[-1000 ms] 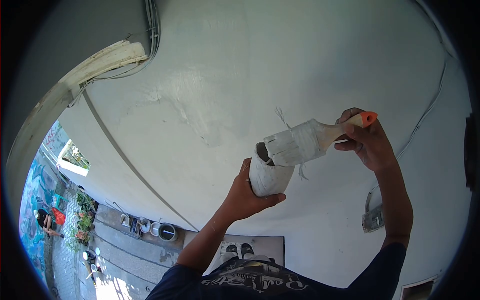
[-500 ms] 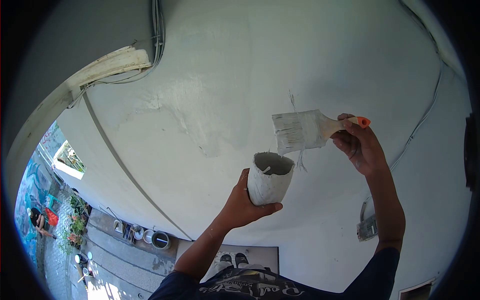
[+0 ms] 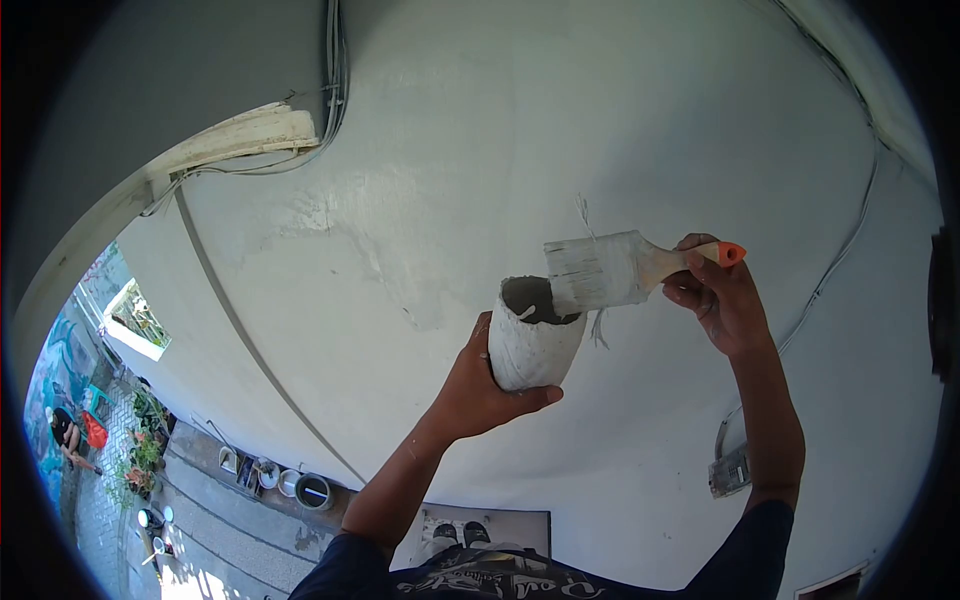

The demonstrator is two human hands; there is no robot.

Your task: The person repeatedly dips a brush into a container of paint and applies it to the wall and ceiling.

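My left hand is wrapped round a paint-crusted white cup, its open mouth tilted up toward me. Grey-white paint coats the inside. By the wooden handle with an orange tip, my right hand grips a wide paintbrush. Its bristles point left, caked with white paint, and their lower corner overlaps the cup's right rim. Stray bristles stick out above and below the brush head. Behind both hands rises a pale wall with rough, patched spots.
Cables run down the wall at upper left, and another cable at right. A meter box hangs below my right forearm. Buckets line the wall's foot. At far left a person sits near plants.
The brush has come down slightly and the cup has risen a little, so the bristles now overlap the cup's rim. Both hands keep their grip.
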